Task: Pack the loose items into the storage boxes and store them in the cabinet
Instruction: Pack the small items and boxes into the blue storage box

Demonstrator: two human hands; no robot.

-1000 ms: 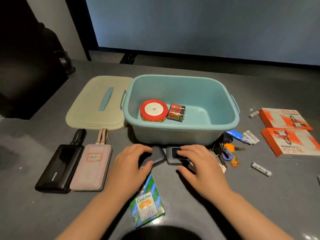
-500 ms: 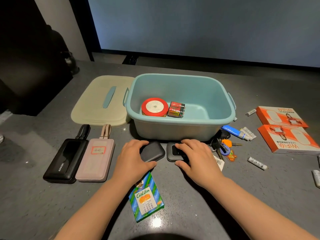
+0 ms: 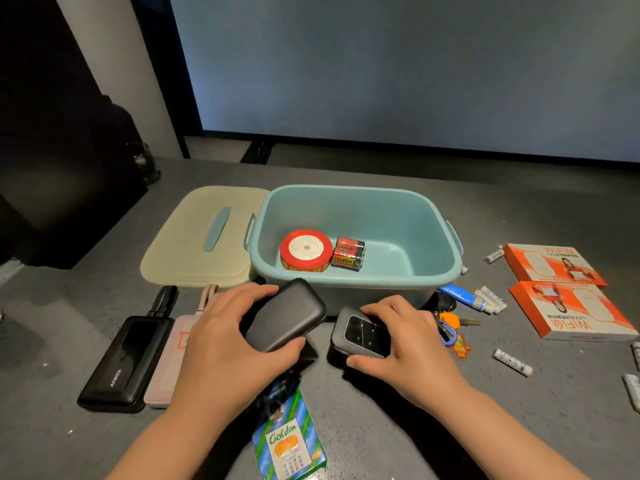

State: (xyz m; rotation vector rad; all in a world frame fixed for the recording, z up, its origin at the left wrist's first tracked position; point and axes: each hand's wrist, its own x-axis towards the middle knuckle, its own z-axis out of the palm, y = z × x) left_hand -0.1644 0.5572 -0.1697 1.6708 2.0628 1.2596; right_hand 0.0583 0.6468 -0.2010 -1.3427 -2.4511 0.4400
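Low on the left of the frame, the black power bank (image 3: 126,363) carries "ANKER" in pale letters along its near edge. In the middle, inside the blue storage box (image 3: 433,271), the pack of red batteries (image 3: 349,252) reads "HUATAI" on a yellow band, seen upside down. At the bottom centre, the blue-and-green striped packet (image 3: 289,445) shows "Golden" in green script above an orange picture; its smaller print is too fine to read. At the right, the nearer orange carton (image 3: 571,311) says "WiFi", upside down; the farther orange carton (image 3: 550,265) bears only blurred lettering.
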